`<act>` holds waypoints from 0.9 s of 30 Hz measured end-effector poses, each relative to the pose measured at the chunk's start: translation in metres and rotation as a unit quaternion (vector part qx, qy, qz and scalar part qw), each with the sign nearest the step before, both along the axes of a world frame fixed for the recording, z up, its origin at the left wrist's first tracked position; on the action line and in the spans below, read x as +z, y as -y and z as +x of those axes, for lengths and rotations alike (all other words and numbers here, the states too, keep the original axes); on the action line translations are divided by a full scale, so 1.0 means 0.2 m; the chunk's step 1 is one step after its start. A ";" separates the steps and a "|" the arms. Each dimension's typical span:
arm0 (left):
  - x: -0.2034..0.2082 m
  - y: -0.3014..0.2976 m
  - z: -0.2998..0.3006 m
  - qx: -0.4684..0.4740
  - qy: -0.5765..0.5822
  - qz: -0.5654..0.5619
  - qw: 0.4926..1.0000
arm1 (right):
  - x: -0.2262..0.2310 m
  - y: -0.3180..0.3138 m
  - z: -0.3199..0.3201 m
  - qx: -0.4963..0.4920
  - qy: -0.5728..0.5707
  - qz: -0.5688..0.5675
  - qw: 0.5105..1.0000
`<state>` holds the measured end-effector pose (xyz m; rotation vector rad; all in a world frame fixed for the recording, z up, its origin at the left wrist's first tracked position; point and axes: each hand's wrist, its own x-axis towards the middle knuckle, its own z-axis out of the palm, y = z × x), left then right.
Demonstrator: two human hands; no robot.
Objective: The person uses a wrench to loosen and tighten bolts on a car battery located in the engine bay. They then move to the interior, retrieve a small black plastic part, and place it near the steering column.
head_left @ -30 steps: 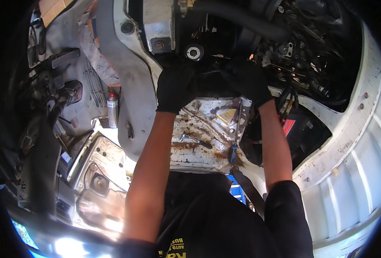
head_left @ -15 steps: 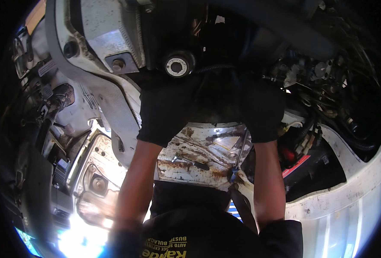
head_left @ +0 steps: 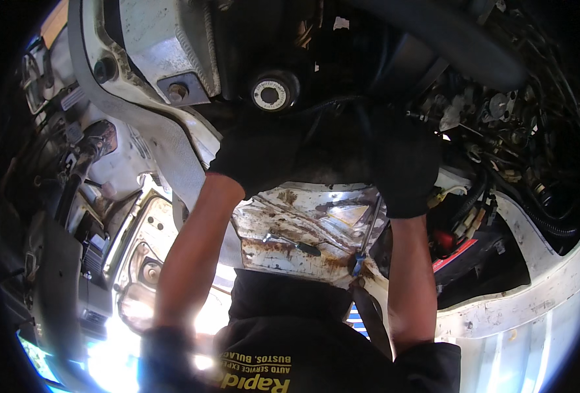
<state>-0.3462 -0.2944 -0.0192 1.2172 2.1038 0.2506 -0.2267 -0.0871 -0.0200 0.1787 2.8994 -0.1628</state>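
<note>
Both of my hands wear black gloves and reach forward into a dark hollow of a vehicle's engine bay. My left hand (head_left: pixel 256 156) is just below a round black cap with a pale ring (head_left: pixel 270 95). My right hand (head_left: pixel 409 171) lies farther right, beside wiring and hoses. Between them is a large dark part (head_left: pixel 334 154), whose kind I cannot make out. The fingers of both hands merge with the shadow, so their grip is hidden. Nearer to me, a ratchet wrench (head_left: pixel 293 245) and a blue-handled screwdriver (head_left: pixel 358 264) lie on a rusty white panel (head_left: pixel 270 257).
A bracket with a rusty bolt (head_left: pixel 176 92) sits at the upper left. At the right are tangled hoses and wires (head_left: pixel 493 164) and a black battery-like box with a red stripe (head_left: pixel 457 254). A dark, blurred bar (head_left: pixel 460 46) crosses the upper right.
My left hand has moved a little farther forward, and its forearm has swung outward to the left. My right hand has stayed almost in place. The view has shifted slightly.
</note>
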 end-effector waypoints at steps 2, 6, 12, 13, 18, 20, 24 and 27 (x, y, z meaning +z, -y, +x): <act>0.02 -0.01 0.00 0.011 0.001 0.007 1.000 | -0.01 -0.01 0.00 0.046 -0.049 0.048 0.997; 0.06 -0.04 -0.03 0.014 0.040 -0.010 0.999 | 0.01 0.00 0.00 0.017 -0.001 0.032 0.999; 0.07 -0.03 -0.05 0.076 0.112 -0.057 0.989 | -0.01 0.00 0.01 0.024 -0.029 0.040 0.998; 0.06 -0.02 -0.04 0.088 0.111 -0.058 0.988 | -0.02 0.00 -0.01 0.009 -0.046 0.020 0.999; 0.00 0.00 -0.02 0.068 0.039 -0.065 0.995 | -0.03 -0.01 -0.02 0.025 -0.088 0.020 0.996; -0.01 -0.01 0.02 0.102 0.012 -0.058 0.993 | -0.04 -0.01 -0.01 0.024 -0.069 0.021 0.997; 0.00 -0.04 0.12 0.161 -0.042 -0.043 0.985 | -0.01 -0.02 -0.01 0.048 -0.083 0.009 0.995; 0.01 -0.01 0.15 0.147 -0.105 0.008 0.984 | -0.01 -0.02 0.00 0.034 -0.101 -0.004 0.994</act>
